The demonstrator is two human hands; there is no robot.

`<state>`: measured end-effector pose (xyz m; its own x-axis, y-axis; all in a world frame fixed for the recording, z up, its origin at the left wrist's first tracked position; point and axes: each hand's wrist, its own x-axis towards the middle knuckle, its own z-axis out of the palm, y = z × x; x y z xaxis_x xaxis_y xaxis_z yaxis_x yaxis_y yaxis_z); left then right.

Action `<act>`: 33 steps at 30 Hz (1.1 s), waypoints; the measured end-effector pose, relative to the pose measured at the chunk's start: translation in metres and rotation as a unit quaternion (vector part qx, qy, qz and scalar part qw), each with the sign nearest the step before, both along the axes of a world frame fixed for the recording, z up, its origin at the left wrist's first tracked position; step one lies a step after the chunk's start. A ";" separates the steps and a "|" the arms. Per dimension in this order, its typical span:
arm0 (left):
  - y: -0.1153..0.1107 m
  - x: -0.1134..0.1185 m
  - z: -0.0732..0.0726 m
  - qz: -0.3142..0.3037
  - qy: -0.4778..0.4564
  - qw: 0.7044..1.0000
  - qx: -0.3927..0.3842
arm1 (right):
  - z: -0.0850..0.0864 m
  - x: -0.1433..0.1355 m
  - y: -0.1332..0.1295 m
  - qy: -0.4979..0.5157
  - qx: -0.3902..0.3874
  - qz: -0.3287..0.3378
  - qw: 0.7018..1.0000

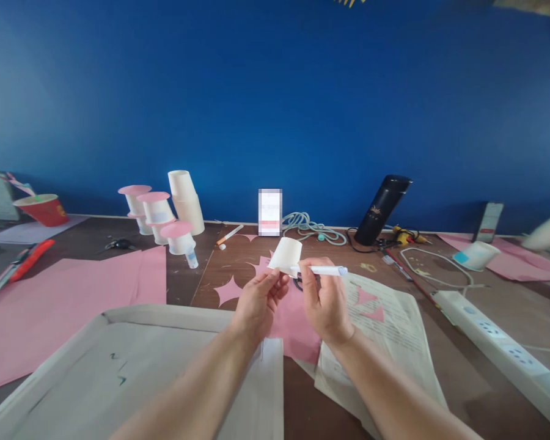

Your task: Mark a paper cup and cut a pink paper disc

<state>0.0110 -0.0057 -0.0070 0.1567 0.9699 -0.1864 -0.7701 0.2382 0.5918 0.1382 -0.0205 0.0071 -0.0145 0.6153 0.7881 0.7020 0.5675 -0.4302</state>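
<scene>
My left hand [259,300] pinches a white paper cup [286,253] by its edge; my right hand [326,303] pinches a white pen [329,270] beside it.

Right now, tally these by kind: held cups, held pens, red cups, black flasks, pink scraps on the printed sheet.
Held cup: 1
Held pen: 1
Red cup: 1
Black flask: 1
Pink scraps on the printed sheet: 2
Total: 6

Gap between stacked cups [186,211] and phone [270,214], low pen [230,234] inside, flask [378,214] beyond right fingers [308,284]
</scene>
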 end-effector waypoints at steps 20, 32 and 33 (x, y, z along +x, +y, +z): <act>-0.001 -0.005 0.006 -0.013 -0.058 0.997 -0.042 | -0.004 0.008 0.017 0.335 -0.108 0.023 0.936; -0.004 -0.004 0.006 -0.075 -0.042 0.995 -0.055 | -0.026 -0.001 0.025 0.457 -0.307 0.070 0.832; -0.004 -0.003 0.005 -0.079 -0.033 0.995 -0.046 | -0.024 -0.001 0.024 0.458 -0.310 0.057 0.831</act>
